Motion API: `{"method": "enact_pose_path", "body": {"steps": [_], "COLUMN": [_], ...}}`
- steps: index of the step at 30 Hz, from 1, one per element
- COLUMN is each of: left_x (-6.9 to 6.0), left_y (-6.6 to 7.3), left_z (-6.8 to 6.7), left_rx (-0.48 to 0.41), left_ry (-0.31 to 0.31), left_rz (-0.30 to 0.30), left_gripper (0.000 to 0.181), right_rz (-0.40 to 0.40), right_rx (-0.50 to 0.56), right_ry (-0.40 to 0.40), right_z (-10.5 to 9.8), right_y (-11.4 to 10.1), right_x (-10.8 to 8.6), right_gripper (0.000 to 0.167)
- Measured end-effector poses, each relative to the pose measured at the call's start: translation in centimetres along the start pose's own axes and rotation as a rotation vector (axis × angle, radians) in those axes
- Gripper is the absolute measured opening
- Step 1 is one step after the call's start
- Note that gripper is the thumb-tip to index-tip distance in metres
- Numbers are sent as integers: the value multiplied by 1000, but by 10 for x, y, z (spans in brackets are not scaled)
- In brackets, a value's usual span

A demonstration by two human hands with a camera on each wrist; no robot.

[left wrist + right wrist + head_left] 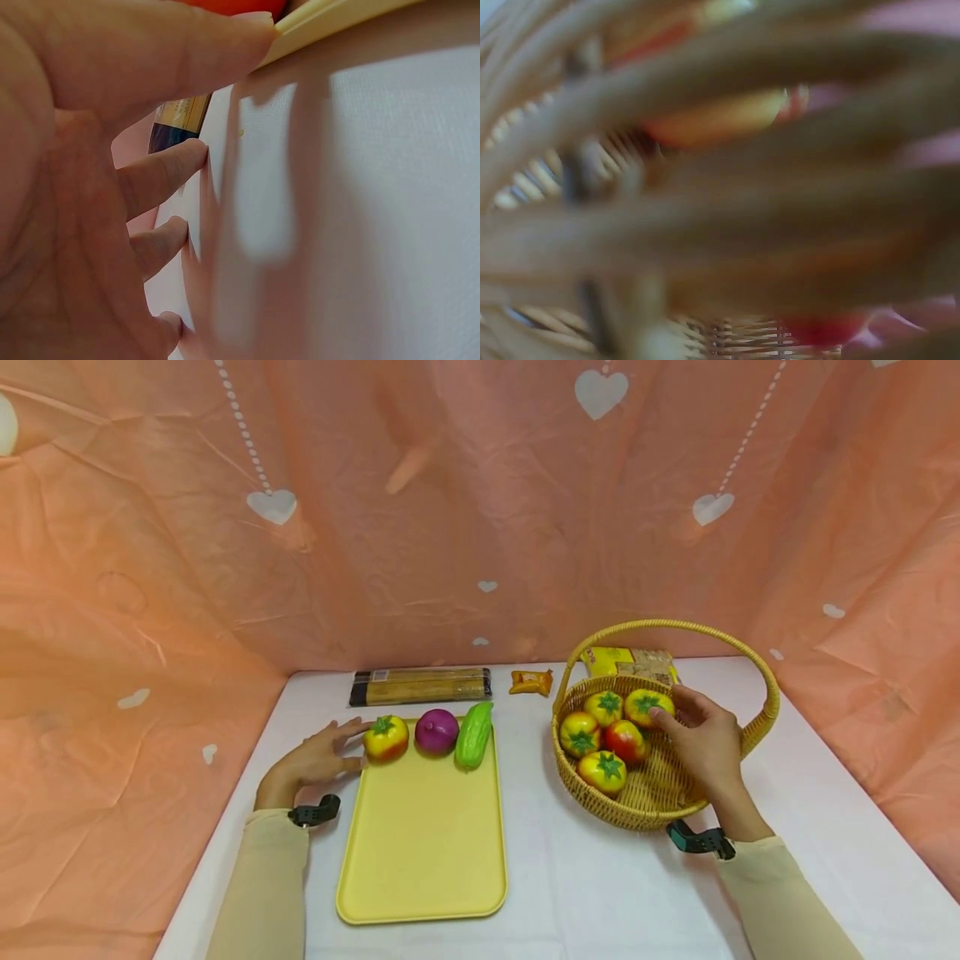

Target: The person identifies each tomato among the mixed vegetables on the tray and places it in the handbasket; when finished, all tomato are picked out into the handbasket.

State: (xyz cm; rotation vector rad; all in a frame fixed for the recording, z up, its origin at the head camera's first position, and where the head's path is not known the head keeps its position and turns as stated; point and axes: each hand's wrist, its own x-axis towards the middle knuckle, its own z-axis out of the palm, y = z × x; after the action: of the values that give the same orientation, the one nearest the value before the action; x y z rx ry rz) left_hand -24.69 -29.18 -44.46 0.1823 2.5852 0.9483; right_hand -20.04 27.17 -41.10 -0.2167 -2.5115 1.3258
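In the head view my left hand (322,760) is beside the upper left corner of a yellow tray (427,852). The thumb's tip is at the tray's rim in the left wrist view, with the other fingers spread over the white cloth. On the tray's far end lie a red-yellow toy tomato (386,739), a purple toy onion (437,732) and a green toy cucumber (474,737). Reaching into a wicker basket (637,817), my right hand (707,739) pinches one toy tomato (647,706) between thumb and fingers. Several similar tomatoes (602,771) lie around it. Basket weave blurs the right wrist view.
Behind the tray lies a flat pack of sticks or noodles (420,686). A small orange packet (531,682) sits to its right. Behind the basket is a yellow bag (630,662), partly hidden. The basket's tall handle (667,624) arches over it. A pink curtain (450,527) backs the table.
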Motion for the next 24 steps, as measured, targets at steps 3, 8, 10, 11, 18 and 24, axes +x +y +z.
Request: {"method": "enact_pose_path", "body": {"steps": [3, 8, 10, 11, 18, 24], "left_x": [0, 0, -1, -1, -2, -2], "left_y": [0, 1, 2, 3, 5, 3], "left_z": [0, 0, 0, 0, 0, -1], "left_rx": [-2, 9, 23, 30, 53, 50], "left_ry": [0, -2, -6, -7, -6, -11], "left_rz": [4, -5, -12, -15, -13, -9], "left_gripper": [79, 79, 79, 79, 79, 79], "right_rz": [-21, -77, -109, -126, -314, -437], "right_rx": [-32, 97, 244, 327, 755, 814], "right_ry": [-6, -51, -92, -117, -382, -604], "right_z": [-1, 0, 1, 1, 14, 46], "right_y": [-1, -5, -9, -12, -38, -61], "right_x": [0, -5, -9, -11, -23, -25], "right_gripper": [70, 69, 64, 61, 46, 49]}}
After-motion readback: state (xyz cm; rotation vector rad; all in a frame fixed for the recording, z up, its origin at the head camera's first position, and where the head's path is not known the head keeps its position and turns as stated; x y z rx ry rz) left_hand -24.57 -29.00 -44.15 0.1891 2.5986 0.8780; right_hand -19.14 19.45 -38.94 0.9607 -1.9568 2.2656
